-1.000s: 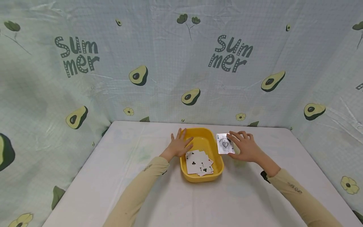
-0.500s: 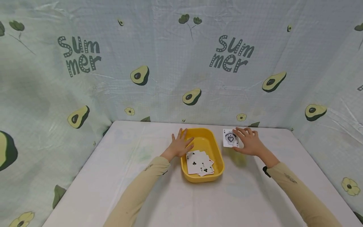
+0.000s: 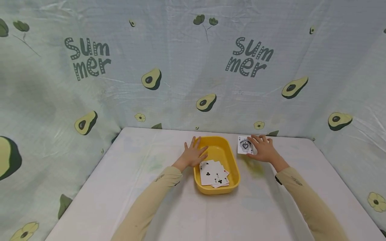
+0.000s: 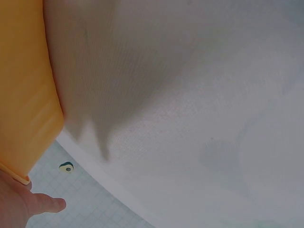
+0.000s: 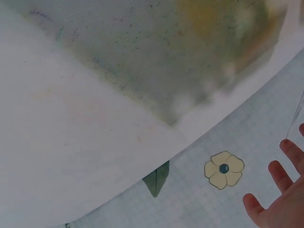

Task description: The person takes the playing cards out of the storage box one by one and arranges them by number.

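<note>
My left hand (image 3: pixel 190 155) lies with spread fingers over the left rim of a yellow plastic basin (image 3: pixel 230 159). In the left wrist view the outer wall of the basin (image 4: pixel 23 85) rises beside the left hand (image 4: pixel 19 204). Several face-up playing cards (image 3: pixel 211 172) lie overlapping in the basin's near half, a club card on top. Right of the basin, my right hand (image 3: pixel 263 150) holds an ace of spades playing card (image 3: pixel 245 145) between thumb and fingers, its face toward the head camera. Only the edge of that card shows above the right hand (image 5: pixel 285 204) in the right wrist view.
A white-covered table (image 3: pixel 150 197) carries the basin, its far edge close behind both hands. A fabric backdrop (image 3: pixel 175 50) with avocado, flower and "summer" prints hangs behind and at the sides. Greenish-yellow patches of light (image 3: pixel 254 167) fall on the table under the right hand.
My right hand has carried the ace of spades away from the basin's right rim, rightward and toward the table's far edge. The left hand stays on the basin; the cards inside lie unchanged.
</note>
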### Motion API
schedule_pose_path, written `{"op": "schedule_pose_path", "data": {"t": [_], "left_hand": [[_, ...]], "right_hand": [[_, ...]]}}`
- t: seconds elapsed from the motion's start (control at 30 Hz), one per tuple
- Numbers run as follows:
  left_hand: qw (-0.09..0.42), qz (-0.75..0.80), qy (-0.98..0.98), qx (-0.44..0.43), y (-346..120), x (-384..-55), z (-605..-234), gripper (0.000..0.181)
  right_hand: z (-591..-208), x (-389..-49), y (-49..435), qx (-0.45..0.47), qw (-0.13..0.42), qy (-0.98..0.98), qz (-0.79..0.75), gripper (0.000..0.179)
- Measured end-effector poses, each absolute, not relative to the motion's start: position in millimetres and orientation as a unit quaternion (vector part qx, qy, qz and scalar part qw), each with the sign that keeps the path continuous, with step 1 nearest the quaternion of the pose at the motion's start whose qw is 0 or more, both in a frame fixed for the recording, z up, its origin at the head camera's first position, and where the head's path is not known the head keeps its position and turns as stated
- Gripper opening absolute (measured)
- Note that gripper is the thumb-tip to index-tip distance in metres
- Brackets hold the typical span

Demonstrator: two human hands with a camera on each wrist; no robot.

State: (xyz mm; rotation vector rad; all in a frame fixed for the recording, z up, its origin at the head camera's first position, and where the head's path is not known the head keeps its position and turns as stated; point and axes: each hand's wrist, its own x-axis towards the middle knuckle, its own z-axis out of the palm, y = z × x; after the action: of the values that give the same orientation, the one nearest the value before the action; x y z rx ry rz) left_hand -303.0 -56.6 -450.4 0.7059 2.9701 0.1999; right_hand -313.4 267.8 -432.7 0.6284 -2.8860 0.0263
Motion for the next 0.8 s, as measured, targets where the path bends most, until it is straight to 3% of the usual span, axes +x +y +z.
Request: {"op": "schedule_pose_path", "data": {"t": [0.27,0.47,0.8], "left_hand": [[0.026,0.072,0.968,0.238,-58.1,-321.6,-475.5,0.054],[0.04,0.055,0.971,0.229,-55.2,-303.0,-449.3,0.049],[0.033,0.048,0.972,0.23,-55.4,-302.1,-447.7,0.049]], "right_hand": [[-444.1,-325.4,267.6,0.191,0.059,-0.98,0.008,0.073],[-449.5,-333.8,267.1,0.189,0.043,-0.981,0.002,0.074],[-448.6,-343.4,263.6,0.181,0.022,-0.983,-0.01,0.072]]}}
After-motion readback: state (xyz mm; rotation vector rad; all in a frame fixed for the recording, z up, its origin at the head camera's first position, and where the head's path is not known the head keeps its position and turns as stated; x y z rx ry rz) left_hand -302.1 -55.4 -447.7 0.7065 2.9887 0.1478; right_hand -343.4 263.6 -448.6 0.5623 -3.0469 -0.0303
